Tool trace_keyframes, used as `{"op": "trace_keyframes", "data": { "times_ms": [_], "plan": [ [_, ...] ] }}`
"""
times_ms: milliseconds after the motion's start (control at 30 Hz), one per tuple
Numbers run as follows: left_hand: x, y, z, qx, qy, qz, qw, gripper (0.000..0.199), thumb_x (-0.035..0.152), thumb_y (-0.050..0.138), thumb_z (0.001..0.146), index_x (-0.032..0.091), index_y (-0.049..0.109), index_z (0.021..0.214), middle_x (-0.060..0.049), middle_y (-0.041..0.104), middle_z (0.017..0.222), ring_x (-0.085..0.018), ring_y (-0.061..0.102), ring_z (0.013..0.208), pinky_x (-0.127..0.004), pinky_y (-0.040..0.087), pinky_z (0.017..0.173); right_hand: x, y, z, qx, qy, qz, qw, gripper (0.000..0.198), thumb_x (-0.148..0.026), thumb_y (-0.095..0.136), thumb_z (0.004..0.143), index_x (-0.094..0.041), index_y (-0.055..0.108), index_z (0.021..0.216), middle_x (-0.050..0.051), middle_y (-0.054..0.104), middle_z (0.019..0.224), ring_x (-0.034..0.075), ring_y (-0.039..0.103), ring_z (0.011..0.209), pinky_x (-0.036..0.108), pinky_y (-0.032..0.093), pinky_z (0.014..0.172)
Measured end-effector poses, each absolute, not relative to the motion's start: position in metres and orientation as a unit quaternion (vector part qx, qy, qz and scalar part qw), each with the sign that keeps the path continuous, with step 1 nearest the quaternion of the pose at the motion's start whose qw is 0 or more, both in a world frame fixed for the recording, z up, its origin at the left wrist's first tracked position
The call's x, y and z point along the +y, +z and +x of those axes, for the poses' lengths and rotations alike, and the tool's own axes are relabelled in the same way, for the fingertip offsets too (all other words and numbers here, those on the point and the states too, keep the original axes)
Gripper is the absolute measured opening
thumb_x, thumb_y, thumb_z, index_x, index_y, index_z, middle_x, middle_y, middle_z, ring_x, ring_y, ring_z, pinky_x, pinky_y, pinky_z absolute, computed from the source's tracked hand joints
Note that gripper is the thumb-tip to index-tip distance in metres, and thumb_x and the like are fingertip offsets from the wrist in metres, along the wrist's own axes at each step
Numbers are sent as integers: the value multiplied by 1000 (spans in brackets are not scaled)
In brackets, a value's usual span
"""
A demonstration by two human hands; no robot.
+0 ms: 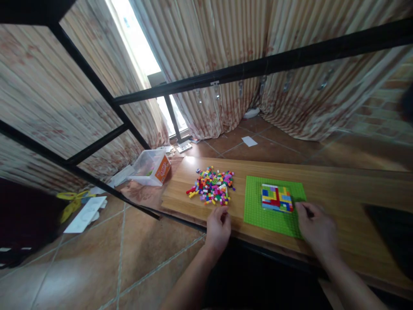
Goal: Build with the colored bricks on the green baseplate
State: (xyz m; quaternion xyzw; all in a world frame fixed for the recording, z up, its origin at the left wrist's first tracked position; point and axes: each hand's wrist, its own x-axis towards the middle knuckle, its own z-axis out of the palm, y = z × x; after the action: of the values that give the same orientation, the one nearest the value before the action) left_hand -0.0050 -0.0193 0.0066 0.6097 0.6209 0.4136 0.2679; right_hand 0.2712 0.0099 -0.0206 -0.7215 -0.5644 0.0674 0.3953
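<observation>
The person's bare left hand [218, 226] is curled near the table's front edge, its fingertips just by the loose bricks; from where I stand, I can't tell if it pinches one. The bare right hand [318, 228] is bent over the right side of the flat, square, green plastic plate with bumps [253, 211]; I can't tell if it has a brick either. On that plate sits the low, many-coloured block of plastic bricks [276, 198], right beside the right fingertips; it looks light and stiff — smooth too, so it might slip, and a hard poke could pop bits off; its sides look best to hold, low down. The long, brown wooden table [338, 183] drops off close by the left wrist; bare wood lies left of the plate, good for sliding a hand. Past that gap is the messy heap of tiny, bright plastic bricks [214, 186] — light, hard, easy to scatter; fingertips suit them best.
</observation>
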Motion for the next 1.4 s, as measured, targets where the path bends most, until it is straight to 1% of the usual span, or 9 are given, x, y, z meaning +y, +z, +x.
{"op": "trace_keyframes", "data": {
  "times_ms": [167, 400, 500, 767, 900, 1000, 1100, 1200, 1400],
  "plan": [
    [-11, 10, -43, 663, 418, 586, 206, 22, 15, 51, 81, 17, 67, 97, -5, 65, 89, -14, 60, 79, -28, 49, 77, 10, -19, 270, -571, 56, -723, 385, 37, -49, 42, 85, -19, 63, 78, 10, 64, 85, 23, 57, 71, 35, 44, 64],
    [-5, 6, -62, 704, 441, 528, 174, 25, 18, 53, 80, 16, 66, 101, -4, 64, 87, -12, 59, 69, -27, 49, 71, 9, -21, 270, -589, 29, -712, 382, 34, -47, 41, 85, -21, 61, 77, 10, 64, 85, 25, 58, 74, 37, 45, 65],
    [-2, 3, -78, 730, 438, 504, 144, 26, 18, 52, 80, 16, 65, 101, -4, 63, 85, -13, 59, 70, -28, 50, 72, 9, -23, 271, -595, 25, -708, 380, 32, -47, 41, 85, -22, 60, 76, 10, 64, 86, 26, 59, 75, 39, 46, 66],
    [23, 8, -124, 785, 359, 499, 80, 24, 20, 51, 80, 15, 65, 99, -7, 63, 88, -18, 60, 81, -31, 49, 78, 9, -23, 270, -597, 25, -709, 374, 32, -47, 41, 84, -22, 59, 77, 10, 63, 86, 25, 58, 70, 39, 46, 63],
    [30, 12, -120, 794, 295, 527, 68, 18, 24, 55, 80, 15, 65, 91, -8, 62, 88, -20, 59, 85, -33, 47, 82, 9, -22, 269, -597, 22, -706, 379, 29, -45, 43, 84, -22, 59, 76, 9, 63, 85, 25, 59, 73, 38, 46, 64],
    [32, 16, -112, 809, 258, 525, 60, 15, 27, 54, 82, 17, 65, 86, -8, 62, 89, -21, 59, 85, -33, 46, 79, 9, -21, 269, -601, 25, -700, 384, 29, -43, 43, 84, -22, 60, 76, 10, 64, 85, 25, 59, 74, 37, 46, 66],
    [33, 17, -109, 815, 250, 519, 62, 14, 28, 54, 82, 18, 63, 81, -8, 62, 90, -21, 60, 83, -32, 45, 75, 9, -24, 270, -607, 20, -694, 386, 30, -43, 43, 84, -20, 61, 77, 10, 64, 86, 25, 59, 76, 36, 46, 66],
    [31, 17, -113, 801, 284, 520, 86, 13, 28, 54, 81, 18, 61, 76, -7, 63, 85, -20, 61, 81, -31, 45, 74, 11, -28, 271, -604, 16, -696, 387, 31, -44, 43, 85, -19, 62, 78, 10, 64, 87, 24, 59, 75, 35, 46, 65],
    [19, 24, -98, 723, 415, 490, 254, 20, 37, 60, 76, 17, 59, 79, 0, 63, 71, -14, 60, 61, -25, 43, 59, 13, -25, 266, -596, 34, -686, 416, 32, -41, 43, 88, -19, 61, 75, 9, 64, 83, 21, 59, 75, 33, 45, 68]
  ]
}}
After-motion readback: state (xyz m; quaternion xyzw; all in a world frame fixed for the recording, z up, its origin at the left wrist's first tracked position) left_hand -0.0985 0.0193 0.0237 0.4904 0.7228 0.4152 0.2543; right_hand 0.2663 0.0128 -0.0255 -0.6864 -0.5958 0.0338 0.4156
